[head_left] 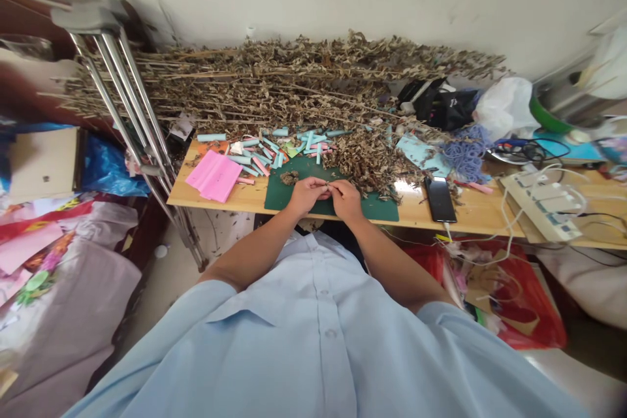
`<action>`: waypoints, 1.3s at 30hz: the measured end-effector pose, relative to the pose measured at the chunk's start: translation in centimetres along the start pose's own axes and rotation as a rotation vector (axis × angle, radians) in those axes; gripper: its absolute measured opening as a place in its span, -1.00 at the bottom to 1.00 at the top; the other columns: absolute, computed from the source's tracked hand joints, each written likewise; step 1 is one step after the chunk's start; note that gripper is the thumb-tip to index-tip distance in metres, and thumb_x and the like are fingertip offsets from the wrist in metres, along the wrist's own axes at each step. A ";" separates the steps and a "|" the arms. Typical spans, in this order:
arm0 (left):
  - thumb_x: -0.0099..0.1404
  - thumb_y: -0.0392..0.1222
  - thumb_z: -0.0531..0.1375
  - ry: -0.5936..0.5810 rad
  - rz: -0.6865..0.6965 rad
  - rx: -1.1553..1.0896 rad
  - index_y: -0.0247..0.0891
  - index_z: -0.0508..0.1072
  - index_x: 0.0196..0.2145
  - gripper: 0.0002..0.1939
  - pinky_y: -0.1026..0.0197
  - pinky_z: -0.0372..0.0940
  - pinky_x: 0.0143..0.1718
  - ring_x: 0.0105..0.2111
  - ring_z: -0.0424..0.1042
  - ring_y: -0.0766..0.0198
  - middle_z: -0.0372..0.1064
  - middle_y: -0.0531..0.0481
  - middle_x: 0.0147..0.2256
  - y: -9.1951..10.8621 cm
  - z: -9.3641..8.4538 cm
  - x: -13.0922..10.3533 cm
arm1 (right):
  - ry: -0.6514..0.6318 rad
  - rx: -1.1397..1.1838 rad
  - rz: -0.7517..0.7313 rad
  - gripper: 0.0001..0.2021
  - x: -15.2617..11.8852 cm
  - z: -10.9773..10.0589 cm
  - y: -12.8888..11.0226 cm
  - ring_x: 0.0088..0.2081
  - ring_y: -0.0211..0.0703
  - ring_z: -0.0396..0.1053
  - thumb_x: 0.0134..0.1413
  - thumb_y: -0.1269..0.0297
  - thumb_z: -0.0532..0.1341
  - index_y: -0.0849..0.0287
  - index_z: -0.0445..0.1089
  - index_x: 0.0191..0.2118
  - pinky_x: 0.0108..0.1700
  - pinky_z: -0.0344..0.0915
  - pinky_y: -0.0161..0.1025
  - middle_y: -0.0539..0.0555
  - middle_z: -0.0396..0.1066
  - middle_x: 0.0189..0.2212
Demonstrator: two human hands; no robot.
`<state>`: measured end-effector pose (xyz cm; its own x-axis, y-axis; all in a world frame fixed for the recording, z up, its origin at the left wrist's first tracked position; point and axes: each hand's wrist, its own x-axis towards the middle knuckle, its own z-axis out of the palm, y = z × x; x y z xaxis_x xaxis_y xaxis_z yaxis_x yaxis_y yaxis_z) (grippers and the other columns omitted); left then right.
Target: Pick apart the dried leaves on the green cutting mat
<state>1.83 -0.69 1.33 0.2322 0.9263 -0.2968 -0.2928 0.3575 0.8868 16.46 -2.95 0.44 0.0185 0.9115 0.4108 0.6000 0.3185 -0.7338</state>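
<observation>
My left hand (308, 196) and my right hand (344, 198) meet over the front edge of a green mat (386, 208). Fingertips of both are pinched together, and whatever lies between them is too small to make out. A small clump of dried leaves (289, 177) rests on the mat just beyond my left hand. Behind my right hand a heap of crumbled dried leaves (365, 160) spreads over the mat. Blue and pink paper rolls (267, 155) lie scattered at the mat's back left. Pink paper sheets (214, 175) are stacked left of the mat.
Long dried leafy stalks (274, 81) fill the back along the wall. A phone (441, 199) with a cable and a power strip (541, 206) are on the right, near blue yarn (465, 153). Metal crutches (130, 95) lean at the left edge; a red bag (529, 300) sits below right.
</observation>
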 end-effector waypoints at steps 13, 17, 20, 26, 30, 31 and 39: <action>0.15 -0.23 0.35 0.036 0.007 0.071 -0.38 0.45 -0.32 -0.80 0.19 0.48 -0.40 -0.51 0.50 0.29 0.46 0.00 -0.50 0.1 0.5 0.0 | -0.041 0.142 0.063 -0.82 -0.4 -0.6 -0.3 -0.24 -0.11 0.42 0.22 0.23 0.15 0.12 0.48 -0.32 -0.11 0.37 -0.15 0.08 0.48 -0.32; 0.18 -0.25 0.33 0.025 0.024 0.067 -0.38 0.44 -0.32 -0.83 0.20 0.48 -0.39 -0.50 0.51 0.29 0.46 -0.01 -0.50 0.2 0.5 -0.1 | -0.030 0.167 0.087 -0.82 -0.5 -0.4 0.0 -0.26 -0.12 0.44 0.19 0.19 0.19 0.13 0.50 -0.31 -0.13 0.39 -0.16 0.08 0.51 -0.31; 0.19 -0.24 0.32 0.007 0.038 0.079 -0.37 0.44 -0.31 -0.84 0.21 0.48 -0.34 -0.47 0.52 0.30 0.48 -0.02 -0.47 0.1 0.4 -0.3 | 0.009 0.189 0.167 -0.77 -0.6 -0.1 0.4 -0.34 -0.15 0.43 0.14 0.14 0.23 0.15 0.50 -0.17 -0.23 0.42 -0.18 0.08 0.52 -0.32; 0.20 -0.23 0.32 -0.018 0.039 0.069 -0.36 0.40 -0.28 -0.80 0.22 0.48 -0.38 -0.48 0.51 0.30 0.48 -0.03 -0.45 -0.1 0.2 0.0 | -0.007 0.182 0.041 -0.82 -0.4 -0.2 0.5 -0.16 -0.13 0.46 0.19 0.24 0.20 0.09 0.54 -0.17 -0.03 0.40 -0.12 0.09 0.52 -0.20; 0.24 -0.21 0.29 -0.016 0.006 0.077 -0.37 0.41 -0.23 -0.80 0.20 0.48 -0.38 -0.48 0.52 0.30 0.48 -0.05 -0.44 0.0 0.3 0.2 | 0.031 0.127 0.025 -0.85 -0.4 -0.2 0.3 -0.20 -0.12 0.46 0.19 0.27 0.21 0.10 0.55 -0.27 -0.06 0.41 -0.12 0.09 0.51 -0.27; 0.25 -0.20 0.28 -0.013 0.001 0.090 -0.37 0.42 -0.22 -0.80 0.20 0.49 -0.37 -0.47 0.52 0.29 0.49 -0.05 -0.44 0.0 0.3 0.2 | 0.033 0.112 0.021 -0.85 -0.4 -0.2 0.3 -0.20 -0.12 0.45 0.19 0.28 0.21 0.11 0.54 -0.27 -0.07 0.40 -0.12 0.09 0.50 -0.28; 0.23 -0.33 0.27 0.024 -0.009 0.161 -0.41 0.43 -0.29 -0.89 0.20 0.49 -0.37 -0.47 0.53 0.27 0.48 -0.04 -0.47 0.7 0.1 0.2 | -0.033 0.096 -0.061 -0.83 -0.5 0.1 0.5 -0.20 -0.10 0.46 0.23 0.28 0.18 0.07 0.55 -0.22 -0.06 0.40 -0.12 0.09 0.51 -0.26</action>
<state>1.74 -0.28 1.96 0.2110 0.9265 -0.3116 -0.1379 0.3438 0.9289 16.65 -3.23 -0.18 -0.0424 0.8973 0.4393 0.5200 0.3953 -0.7572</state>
